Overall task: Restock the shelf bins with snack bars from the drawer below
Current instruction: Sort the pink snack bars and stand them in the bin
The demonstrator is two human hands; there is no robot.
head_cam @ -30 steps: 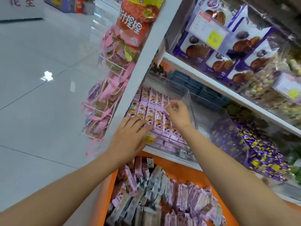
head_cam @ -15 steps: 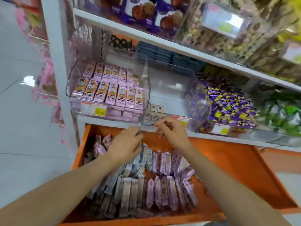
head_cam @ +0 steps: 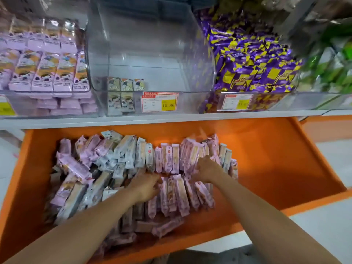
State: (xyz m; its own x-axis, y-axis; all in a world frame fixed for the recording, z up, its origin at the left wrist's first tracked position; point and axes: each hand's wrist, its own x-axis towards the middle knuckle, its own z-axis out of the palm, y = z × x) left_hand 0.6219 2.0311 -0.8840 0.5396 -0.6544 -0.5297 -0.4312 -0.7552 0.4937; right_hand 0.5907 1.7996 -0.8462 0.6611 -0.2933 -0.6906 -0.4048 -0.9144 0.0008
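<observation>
An orange drawer [head_cam: 276,168] stands pulled out below the shelf, holding several pink snack bars [head_cam: 167,159] and pale grey-blue ones [head_cam: 123,153]. My left hand [head_cam: 146,185] lies on the pile, its fingers reaching right against the front row of pink bars. Further back, my right hand [head_cam: 207,168] curls its fingers round pink bars of the back row. Above, the clear middle bin [head_cam: 152,54] holds only a few pale bars [head_cam: 123,92] at its front left. To its left, another bin [head_cam: 47,73] is packed with pink bars.
A bin of purple-and-yellow packets [head_cam: 247,63] stands right of the middle bin, with green packets [head_cam: 333,63] beyond it. A red-and-yellow price tag [head_cam: 160,101] hangs on the middle bin's front. The white shelf edge [head_cam: 152,119] overhangs the drawer's back. The drawer's right half shows bare orange floor.
Both hands have come down from the left shelf bin into the drawer. My view has swung down and right onto the drawer and the middle bin.
</observation>
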